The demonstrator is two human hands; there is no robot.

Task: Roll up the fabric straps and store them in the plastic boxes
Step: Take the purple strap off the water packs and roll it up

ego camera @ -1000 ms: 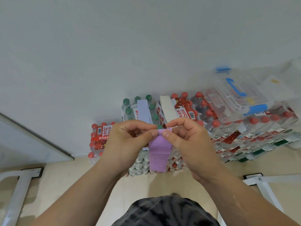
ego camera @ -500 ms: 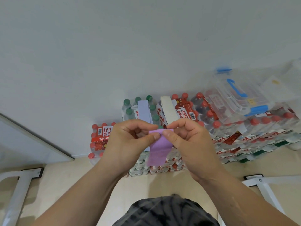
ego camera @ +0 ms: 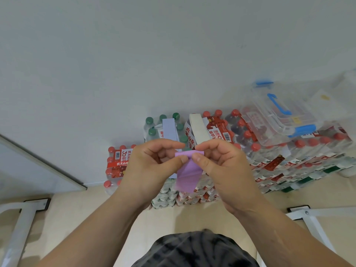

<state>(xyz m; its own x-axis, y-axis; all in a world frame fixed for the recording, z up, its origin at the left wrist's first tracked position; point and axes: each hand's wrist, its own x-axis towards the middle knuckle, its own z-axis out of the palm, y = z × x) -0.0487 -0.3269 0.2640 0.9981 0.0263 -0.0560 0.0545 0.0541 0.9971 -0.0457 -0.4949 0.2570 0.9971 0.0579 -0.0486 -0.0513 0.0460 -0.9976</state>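
The matt lilac cloth strap (ego camera: 187, 170) in the grip looks soft and smooth, faintly creased below the pinch. Just beyond the grip, a pale blue strap (ego camera: 169, 130) and a cream strap (ego camera: 198, 130) of similar dull cloth lie on bottle packs (ego camera: 273, 157) wrapped in glossy, crinkled plastic film. Up to the right of the grip, the clear lidded box (ego camera: 269, 122) is shiny hard plastic with smooth blue plastic fittings.

Shrink-wrapped packs of red- and green-capped water bottles (ego camera: 269, 166) wall off the front; a clear plastic box with blue handle (ego camera: 269, 122) tops them, open air above.

Floor (ego camera: 86, 218) bears stacked bottle packs (ego camera: 269, 166); plastic box (ego camera: 269, 122) atop them.
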